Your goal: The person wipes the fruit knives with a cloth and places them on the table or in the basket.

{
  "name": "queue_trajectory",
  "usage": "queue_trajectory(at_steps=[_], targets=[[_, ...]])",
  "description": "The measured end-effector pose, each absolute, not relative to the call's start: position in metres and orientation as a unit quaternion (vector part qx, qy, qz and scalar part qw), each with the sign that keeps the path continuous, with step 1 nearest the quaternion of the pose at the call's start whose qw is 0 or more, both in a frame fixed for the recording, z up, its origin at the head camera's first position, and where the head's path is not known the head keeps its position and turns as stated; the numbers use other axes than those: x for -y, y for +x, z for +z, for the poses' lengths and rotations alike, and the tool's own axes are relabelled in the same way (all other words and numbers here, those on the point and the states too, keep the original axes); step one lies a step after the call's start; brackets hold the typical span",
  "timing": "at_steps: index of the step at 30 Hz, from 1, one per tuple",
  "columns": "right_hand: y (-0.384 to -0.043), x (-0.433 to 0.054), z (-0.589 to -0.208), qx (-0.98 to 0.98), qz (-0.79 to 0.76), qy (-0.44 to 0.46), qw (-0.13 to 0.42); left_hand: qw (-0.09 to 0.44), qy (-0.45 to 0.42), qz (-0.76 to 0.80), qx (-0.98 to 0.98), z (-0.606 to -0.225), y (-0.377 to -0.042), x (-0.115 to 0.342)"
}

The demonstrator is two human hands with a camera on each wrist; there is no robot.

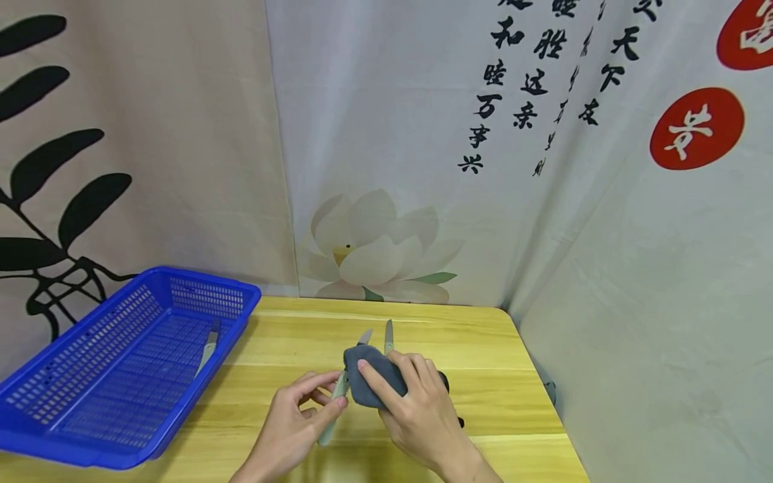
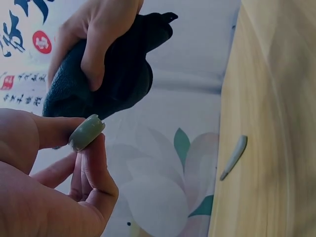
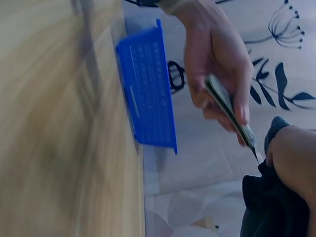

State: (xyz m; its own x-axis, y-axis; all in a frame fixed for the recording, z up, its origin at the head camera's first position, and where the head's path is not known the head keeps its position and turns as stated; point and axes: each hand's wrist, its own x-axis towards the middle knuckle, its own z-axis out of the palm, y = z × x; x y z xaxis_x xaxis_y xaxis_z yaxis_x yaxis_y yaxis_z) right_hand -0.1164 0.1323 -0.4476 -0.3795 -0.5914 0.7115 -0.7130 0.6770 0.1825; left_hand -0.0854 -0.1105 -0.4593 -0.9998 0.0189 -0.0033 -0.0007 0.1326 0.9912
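Observation:
Between thumb and fingers, my left hand [image 1: 292,419] pinches the pale green handle of a small knife [image 1: 332,416]. The blade tip shows past the far edge of a dark grey-blue cloth [image 1: 361,392]. My right hand [image 1: 423,416] grips that cloth and holds it against the blade, hiding its middle. In the right wrist view the knife [image 3: 224,103] slants toward the bunched cloth [image 3: 271,210]. A second knife [image 1: 389,337] lies on the table beyond my right hand, its lower part hidden in the head view.
A blue plastic basket [image 1: 145,443] stands on the left of the wooden table [image 1: 495,376], with another pale-handled knife [image 1: 208,350] inside. Small black pieces [image 1: 461,422] show beside my right hand; what they are I cannot tell. Printed curtains [image 1: 386,134] hang behind.

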Motion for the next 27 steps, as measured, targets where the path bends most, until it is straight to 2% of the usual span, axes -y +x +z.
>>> queue_trajectory(at_steps=[10,27], targets=[[-0.107,-0.126,-0.451,0.836,0.048,0.421,0.347,0.003,0.017,0.659,-0.752,-0.459,-0.084,0.11],[-0.121,-0.132,-0.447,0.865,0.052,0.361,0.346,0.022,0.051,0.651,-0.757,-0.459,-0.08,0.116]])
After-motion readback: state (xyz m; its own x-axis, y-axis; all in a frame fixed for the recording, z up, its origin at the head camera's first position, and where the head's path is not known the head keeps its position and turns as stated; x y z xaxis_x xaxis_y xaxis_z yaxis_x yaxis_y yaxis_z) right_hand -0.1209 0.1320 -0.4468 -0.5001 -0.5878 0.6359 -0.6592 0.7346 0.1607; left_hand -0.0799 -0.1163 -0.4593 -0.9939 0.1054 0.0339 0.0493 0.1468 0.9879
